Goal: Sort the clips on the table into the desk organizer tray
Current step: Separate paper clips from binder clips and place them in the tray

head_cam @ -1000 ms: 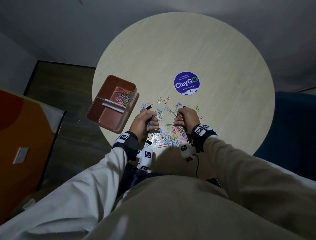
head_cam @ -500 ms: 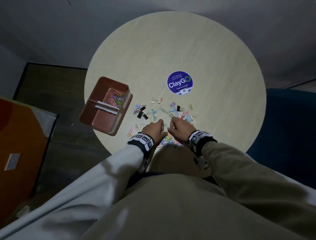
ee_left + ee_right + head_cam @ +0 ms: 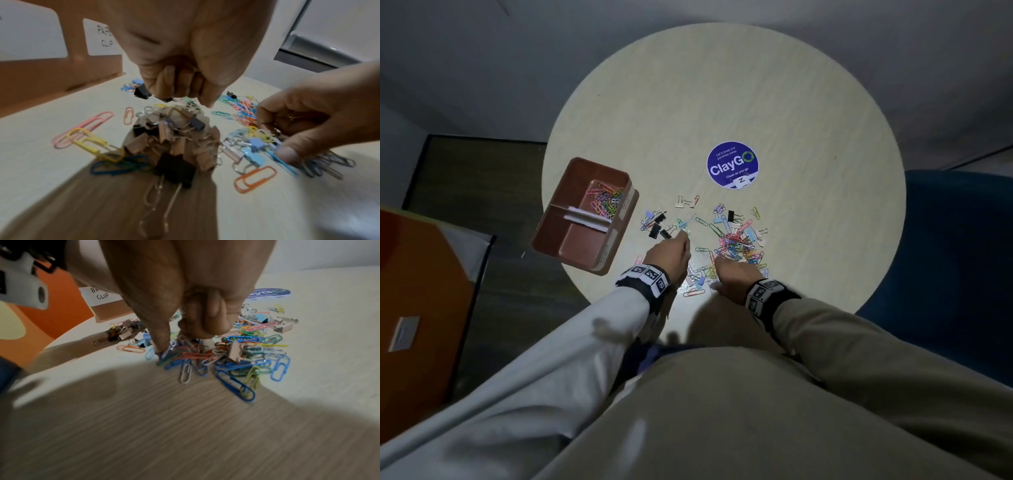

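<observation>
Looking down, we see the round desk (image 3: 774,102), the brown organizer tray (image 3: 558,236) at its left edge, loose clips (image 3: 736,240) between. Our left hand (image 3: 669,255) fingers curl on binder clips (image 3: 141,92); right hand (image 3: 734,274) fingers pinch paper clips (image 3: 174,353).

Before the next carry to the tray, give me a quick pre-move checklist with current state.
1. Left hand has a load: ok, fingers curled with black binder clips showing at the fingertips.
2. Right hand has a load: cannot tell, thumb is on the paper clips, hold not clear.
3. Tray in reach: ok, at the left table edge beside the left hand.
4. Far compartment matches label: ok, only paper clips show.
5. Near compartment ready for binder clips: ok, nothing shows inside.
6. Sorting done: not ok, many clips are on the table.
</observation>
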Available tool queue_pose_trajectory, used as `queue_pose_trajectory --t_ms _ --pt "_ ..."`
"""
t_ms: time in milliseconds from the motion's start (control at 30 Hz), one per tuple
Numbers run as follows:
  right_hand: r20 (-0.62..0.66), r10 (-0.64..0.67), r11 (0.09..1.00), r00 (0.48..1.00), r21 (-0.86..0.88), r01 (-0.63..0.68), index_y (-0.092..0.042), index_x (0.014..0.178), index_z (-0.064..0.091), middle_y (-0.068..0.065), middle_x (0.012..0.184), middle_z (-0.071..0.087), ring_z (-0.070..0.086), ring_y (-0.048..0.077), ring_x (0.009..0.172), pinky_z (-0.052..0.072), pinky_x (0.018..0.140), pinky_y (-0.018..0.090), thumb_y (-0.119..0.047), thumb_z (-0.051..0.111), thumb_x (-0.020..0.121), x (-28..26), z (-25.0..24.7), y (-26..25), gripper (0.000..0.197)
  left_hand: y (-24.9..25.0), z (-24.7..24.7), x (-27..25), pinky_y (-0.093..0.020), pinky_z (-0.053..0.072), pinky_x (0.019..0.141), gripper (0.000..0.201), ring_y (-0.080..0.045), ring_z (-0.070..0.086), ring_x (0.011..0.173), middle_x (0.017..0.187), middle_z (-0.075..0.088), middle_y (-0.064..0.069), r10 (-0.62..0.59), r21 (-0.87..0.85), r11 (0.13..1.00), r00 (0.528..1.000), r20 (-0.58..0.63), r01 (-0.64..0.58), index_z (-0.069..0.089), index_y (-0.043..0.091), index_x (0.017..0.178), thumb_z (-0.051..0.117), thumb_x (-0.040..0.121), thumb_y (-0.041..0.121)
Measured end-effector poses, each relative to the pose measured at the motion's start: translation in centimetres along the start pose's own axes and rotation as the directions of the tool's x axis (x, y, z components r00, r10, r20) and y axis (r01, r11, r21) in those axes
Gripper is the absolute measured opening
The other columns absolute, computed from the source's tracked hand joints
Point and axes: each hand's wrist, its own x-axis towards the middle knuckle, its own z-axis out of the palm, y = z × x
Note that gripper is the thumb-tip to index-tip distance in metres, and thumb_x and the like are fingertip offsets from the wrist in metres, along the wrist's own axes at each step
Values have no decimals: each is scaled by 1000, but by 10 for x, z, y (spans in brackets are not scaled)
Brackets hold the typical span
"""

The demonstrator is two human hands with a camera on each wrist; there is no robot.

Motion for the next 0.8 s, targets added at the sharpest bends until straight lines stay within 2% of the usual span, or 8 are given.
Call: queue_pose_trajectory --t_ms 133,300,367,467,567,667,767,800 --pt "50 -19 999 999 42 16 -7 117 45 17 117 58 58 34 103 44 79 39 -30 49 99 0 -7 8 28 13 12 -4 -42 51 66 22 -33 60 70 79 64 -11 71 -13 997 996 49 -71 46 17 101 33 102 35" --pt "66 41 963 997 262 -57 -8 120 44 14 120 55 55 32 102 35 74 35 -33 37 103 -4 -10 20 31 28 17 -5 -43 48 64 14 -34 60 71 81 62 -11 101 -18 995 994 37 -101 41 16 101 35 101 29" --pt "48 66 937 997 341 -79 -9 116 43 13 112 55 54 31 97 37 74 36 -34 34 104 -8 -11 24 29 33 17 -3 -42 51 68 26 -32 60 75 87 62 -6 78 21 997 997 15 -78 40 17 108 44 98 42" --pt "33 109 891 994 441 -112 -12 104 37 6 84 53 50 29 79 33 66 35 -31 33 104 -13 -11 31 20 41 21 2 -39 50 65 55 -32 63 79 93 62 -7 60 109 992 996 66 -67 34 16 115 55 88 59" --pt "13 133 848 991 515 -121 -10 108 35 14 82 63 57 32 72 39 62 39 -22 37 103 -15 -13 38 13 48 26 6 -36 43 60 78 -34 63 80 98 59 -10 69 222 970 988 141 -99 31 15 123 64 78 68" --pt "-8 155 811 988 572 -122 -12 117 36 10 80 63 53 26 61 41 56 33 -16 39 101 -19 -17 40 17 54 28 7 -36 41 61 79 -34 62 82 102 57 -13 76 293 948 984 161 -122 31 14 128 70 78 61" --pt "-24 173 779 985 615 -122 -19 101 35 15 77 64 48 24 50 39 52 32 -18 36 101 -20 -22 41 1 56 31 8 -37 45 61 65 -35 62 76 102 59 -16 139 297 937 977 164 -183 30 14 131 65 89 49" --pt "-32 182 774 983 621 -123 -20 97 34 15 77 64 48 24 49 39 52 32 -18 36 101 -20 -23 41 5 56 30 8 -38 47 61 58 -35 62 76 102 59 -16 166 298 931 971 171 -212 31 13 131 60 93 45"
